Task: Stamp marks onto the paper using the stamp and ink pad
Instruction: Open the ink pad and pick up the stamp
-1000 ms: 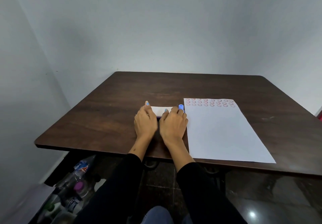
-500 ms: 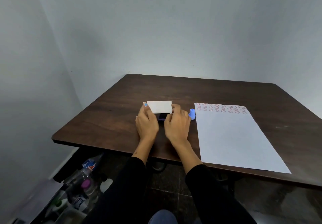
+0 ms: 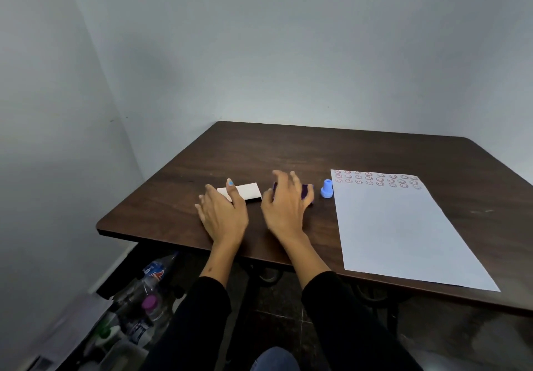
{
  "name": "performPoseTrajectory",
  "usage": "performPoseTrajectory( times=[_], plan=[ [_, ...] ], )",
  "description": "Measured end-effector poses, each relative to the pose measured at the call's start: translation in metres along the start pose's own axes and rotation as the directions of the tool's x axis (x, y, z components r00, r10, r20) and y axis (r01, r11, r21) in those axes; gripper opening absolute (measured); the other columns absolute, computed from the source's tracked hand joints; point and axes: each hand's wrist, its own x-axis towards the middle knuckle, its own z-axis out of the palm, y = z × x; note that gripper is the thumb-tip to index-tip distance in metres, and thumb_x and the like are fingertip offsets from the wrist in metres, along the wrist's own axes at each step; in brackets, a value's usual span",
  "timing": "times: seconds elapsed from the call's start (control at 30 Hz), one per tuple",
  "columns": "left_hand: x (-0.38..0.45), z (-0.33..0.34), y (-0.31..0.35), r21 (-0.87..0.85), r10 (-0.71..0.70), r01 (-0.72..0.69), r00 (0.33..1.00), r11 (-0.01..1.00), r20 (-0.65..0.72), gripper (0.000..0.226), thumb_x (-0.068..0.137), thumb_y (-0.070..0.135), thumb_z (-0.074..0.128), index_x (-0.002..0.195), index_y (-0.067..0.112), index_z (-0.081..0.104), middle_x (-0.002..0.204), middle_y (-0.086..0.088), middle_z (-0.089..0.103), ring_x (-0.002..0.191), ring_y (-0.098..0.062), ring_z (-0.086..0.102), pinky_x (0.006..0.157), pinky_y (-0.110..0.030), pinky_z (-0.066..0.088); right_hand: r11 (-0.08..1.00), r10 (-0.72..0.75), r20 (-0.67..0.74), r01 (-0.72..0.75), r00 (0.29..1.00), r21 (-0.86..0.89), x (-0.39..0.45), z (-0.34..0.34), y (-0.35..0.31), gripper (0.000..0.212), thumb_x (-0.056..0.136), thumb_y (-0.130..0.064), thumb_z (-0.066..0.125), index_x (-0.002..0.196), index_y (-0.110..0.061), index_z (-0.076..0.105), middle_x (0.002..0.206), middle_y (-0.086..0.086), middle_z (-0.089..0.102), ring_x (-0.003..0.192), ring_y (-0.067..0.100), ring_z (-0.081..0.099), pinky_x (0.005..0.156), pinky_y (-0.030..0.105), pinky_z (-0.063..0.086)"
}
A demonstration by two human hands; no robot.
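My left hand [image 3: 223, 215] lies palm down with fingers spread, one fingertip over the left end of a white ink pad lid [image 3: 246, 191] that lies flat on the table. My right hand [image 3: 285, 206] is blurred and covers the purple ink pad [image 3: 307, 194], whose edges show on both sides of the hand. A small blue stamp [image 3: 326, 189] stands upright and untouched just right of the pad. The white paper [image 3: 398, 226] lies to the right, with rows of red smiley marks along its far edge.
The dark wooden table [image 3: 288, 151] stands in a corner between grey walls. Its near edge runs just under my wrists. Several plastic bottles [image 3: 144, 298] sit on the floor at the lower left, below the table.
The lid and ink pad, together a moment ago, are now apart: the lid went left with my left hand and the pad right with my right. The stamp stands free beside the paper.
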Motion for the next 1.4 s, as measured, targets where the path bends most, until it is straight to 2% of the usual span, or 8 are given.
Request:
performPoseTrajectory(
  times=[0.13, 0.3, 0.4, 0.47, 0.6, 0.7, 0.87, 1.4],
  plan=[
    [-0.004, 0.009, 0.011, 0.002, 0.238, -0.238, 0.971, 0.971, 0.039, 0.069, 0.094, 0.036, 0.046, 0.144, -0.003, 0.020, 0.151, -0.022, 0.029, 0.144, -0.031, 0.019, 0.119, -0.039, 0.007, 0.989, 0.102, -0.425, -0.137, 0.899, -0.052, 0.020, -0.031, 0.019, 0.049, 0.081, -0.014, 0.058, 0.128, -0.016, 0.045, 0.135, 0.007, 0.050, 0.132, 0.025, 0.037, 0.106, 0.043, 0.024],
    [-0.016, 0.046, 0.048, -0.044, 0.512, -0.517, 0.828, 0.855, 0.229, 0.082, 0.079, 0.035, 0.065, 0.143, 0.002, 0.026, 0.152, -0.013, 0.033, 0.145, -0.026, 0.017, 0.119, -0.037, 0.004, 0.918, 0.340, -0.200, -0.371, 0.919, -0.143, 0.047, -0.061, 0.056, 0.049, 0.077, -0.026, 0.072, 0.119, -0.010, 0.051, 0.125, 0.015, 0.053, 0.118, 0.032, 0.046, 0.095, 0.040, 0.039],
    [-0.021, 0.070, 0.066, -0.036, 0.616, -0.635, 0.732, 0.772, 0.289, 0.081, 0.077, 0.036, 0.062, 0.143, 0.005, 0.027, 0.152, -0.009, 0.032, 0.146, -0.023, 0.013, 0.119, -0.035, -0.002, 0.943, 0.324, -0.098, -0.329, 0.941, -0.040, 0.049, -0.064, 0.073, 0.023, 0.080, -0.021, 0.070, 0.100, -0.010, 0.064, 0.106, 0.011, 0.068, 0.099, 0.027, 0.061, 0.079, 0.031, 0.046],
    [-0.024, 0.082, 0.068, -0.053, 0.653, -0.671, 0.697, 0.740, 0.296, 0.077, 0.077, 0.033, 0.060, 0.142, 0.006, 0.030, 0.151, -0.008, 0.033, 0.147, -0.022, 0.012, 0.118, -0.034, -0.005, 0.960, 0.274, -0.156, -0.262, 0.949, 0.096, 0.045, -0.064, 0.080, 0.016, 0.081, -0.019, 0.070, 0.094, -0.009, 0.067, 0.094, 0.006, 0.072, 0.085, 0.015, 0.066, 0.075, 0.027, 0.047],
    [-0.021, 0.094, 0.059, -0.073, 0.656, -0.661, 0.714, 0.747, 0.246, 0.075, 0.073, 0.033, 0.067, 0.138, 0.007, 0.039, 0.147, -0.008, 0.041, 0.145, -0.021, 0.019, 0.117, -0.031, -0.006, 0.929, 0.232, -0.298, -0.120, 0.926, 0.351, 0.040, -0.065, 0.084, 0.009, 0.081, -0.020, 0.070, 0.086, -0.013, 0.067, 0.072, -0.004, 0.069, 0.061, -0.021, 0.057, 0.063, 0.000, 0.043],
    [-0.017, 0.095, 0.057, -0.077, 0.594, -0.593, 0.773, 0.801, 0.225, 0.064, 0.075, 0.039, 0.068, 0.130, 0.011, 0.051, 0.141, -0.005, 0.050, 0.142, -0.019, 0.026, 0.119, -0.035, 0.000, 0.937, 0.201, -0.270, -0.105, 0.942, 0.332, 0.041, -0.062, 0.082, 0.014, 0.076, -0.026, 0.075, 0.084, -0.017, 0.068, 0.067, -0.012, 0.065, 0.058, -0.013, 0.059, 0.065, 0.003, 0.043],
    [-0.018, 0.094, 0.058, -0.144, 0.637, -0.621, 0.741, 0.771, 0.213, 0.032, 0.079, 0.030, 0.066, 0.106, 0.013, 0.068, 0.127, -0.005, 0.062, 0.136, -0.020, 0.039, 0.119, -0.041, 0.004, 0.940, 0.192, -0.214, -0.117, 0.958, 0.321, 0.042, -0.061, 0.078, 0.024, 0.066, -0.031, 0.082, 0.079, -0.021, 0.064, 0.062, -0.015, 0.060, 0.057, -0.003, 0.058, 0.062, 0.010, 0.048],
    [-0.017, 0.085, 0.059, -0.194, 0.610, -0.578, 0.752, 0.793, 0.250, 0.019, 0.077, 0.022, 0.070, 0.093, 0.011, 0.072, 0.141, -0.003, 0.050, 0.142, -0.018, 0.026, 0.117, -0.043, -0.007, 0.883, 0.222, -0.177, -0.121, 0.959, 0.453, 0.038, -0.062, 0.078, 0.013, 0.071, -0.017, 0.079, 0.081, -0.017, 0.070, 0.069, -0.009, 0.065, 0.061, -0.003, 0.062, 0.059, 0.006, 0.050]
  ],
)
